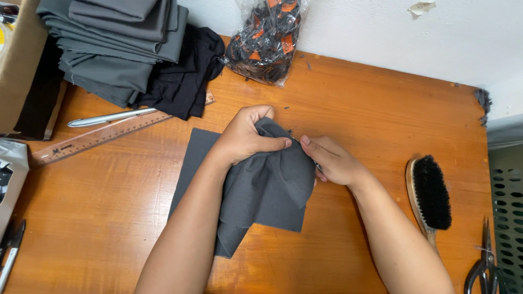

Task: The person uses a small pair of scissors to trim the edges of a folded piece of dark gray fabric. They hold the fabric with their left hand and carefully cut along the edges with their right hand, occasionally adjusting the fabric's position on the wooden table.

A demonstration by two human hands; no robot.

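A dark grey piece of fabric [269, 190] lies partly flat on the wooden table [109, 207] and is partly lifted and bunched. My left hand [248, 136] grips the bunched upper part of it, thumb pointing right. My right hand [332, 160] pinches the fabric's right edge, and a small dark tool seems to sit between its fingers. The two thumbs nearly meet above the cloth.
Folded grey cloth [114, 43] and black cloth [188, 76] are stacked at the back left. A wooden ruler [98, 136] and a silver pen [109, 117] lie near them. A plastic bag [267, 41] stands at the back; a brush [430, 196] and scissors [485, 261] lie right.
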